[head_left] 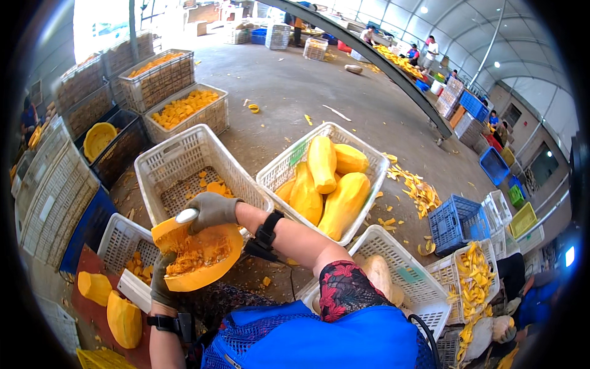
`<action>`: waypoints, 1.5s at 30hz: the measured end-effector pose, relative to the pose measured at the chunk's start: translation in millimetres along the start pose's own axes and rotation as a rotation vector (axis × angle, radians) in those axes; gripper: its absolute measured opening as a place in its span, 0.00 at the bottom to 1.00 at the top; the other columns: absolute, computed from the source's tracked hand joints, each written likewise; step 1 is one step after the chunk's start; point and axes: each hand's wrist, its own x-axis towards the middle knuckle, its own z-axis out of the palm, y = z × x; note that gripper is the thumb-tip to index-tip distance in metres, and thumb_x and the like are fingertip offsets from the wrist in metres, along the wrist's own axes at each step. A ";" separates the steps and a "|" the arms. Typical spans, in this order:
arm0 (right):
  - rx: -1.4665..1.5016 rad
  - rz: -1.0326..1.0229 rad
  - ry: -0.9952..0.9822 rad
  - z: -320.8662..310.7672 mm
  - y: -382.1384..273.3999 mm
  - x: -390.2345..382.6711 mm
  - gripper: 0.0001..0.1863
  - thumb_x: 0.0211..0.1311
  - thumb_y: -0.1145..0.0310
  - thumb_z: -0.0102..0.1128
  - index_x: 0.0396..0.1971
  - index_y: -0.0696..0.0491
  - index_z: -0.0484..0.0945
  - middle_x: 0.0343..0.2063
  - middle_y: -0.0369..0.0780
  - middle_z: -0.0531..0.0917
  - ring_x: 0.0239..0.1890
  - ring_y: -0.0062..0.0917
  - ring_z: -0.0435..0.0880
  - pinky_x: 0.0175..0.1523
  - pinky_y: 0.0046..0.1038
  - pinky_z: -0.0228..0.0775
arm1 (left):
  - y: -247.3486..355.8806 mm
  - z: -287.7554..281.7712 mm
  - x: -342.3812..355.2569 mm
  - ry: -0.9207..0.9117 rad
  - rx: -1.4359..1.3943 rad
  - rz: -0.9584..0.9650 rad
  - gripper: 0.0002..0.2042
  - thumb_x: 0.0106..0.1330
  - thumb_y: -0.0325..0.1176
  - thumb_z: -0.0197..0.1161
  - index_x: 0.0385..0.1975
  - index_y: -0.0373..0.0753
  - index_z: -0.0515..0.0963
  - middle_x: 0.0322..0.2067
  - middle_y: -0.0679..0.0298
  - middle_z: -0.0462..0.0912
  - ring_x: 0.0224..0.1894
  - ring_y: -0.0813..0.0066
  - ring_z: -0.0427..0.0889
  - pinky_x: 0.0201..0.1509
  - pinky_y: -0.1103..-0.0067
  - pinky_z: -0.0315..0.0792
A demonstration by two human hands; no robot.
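Observation:
My gloved left hand point(162, 283) grips a halved orange squash point(212, 261) from its left side and underneath. The cut hollow faces up and shows stringy pulp and seeds. Over its upper rim my gloved right hand point(212, 210) is closed on a shiny metal scoop point(186, 216); only its rounded silver end shows, and the rest is hidden by the hand and squash. Beyond the squash stands a white crate point(147, 163) with orange scraps at its bottom. Two peeled squash pieces point(125, 320) lie on a reddish surface at the lower left.
Whole peeled squashes point(322, 163) fill a white crate point(263, 179) ahead. Unpeeled pale squashes point(378, 273) lie in another crate at my right. Crates of orange chunks point(184, 109) stand at the far left. Peelings point(424, 194) litter the floor. A co-worker's gloved hand point(509, 332) is at lower right.

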 end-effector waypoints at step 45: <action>-0.637 0.317 0.472 52.9 78.8 62.9 0.08 0.56 0.74 0.50 0.36 0.58 0.74 0.26 0.51 0.81 0.32 0.45 0.82 0.36 0.40 0.74 | -74.5 -42.3 102.5 0.508 -0.108 0.375 0.17 0.54 0.17 0.53 0.46 0.33 0.70 0.39 0.57 0.78 0.38 0.62 0.80 0.43 0.69 0.78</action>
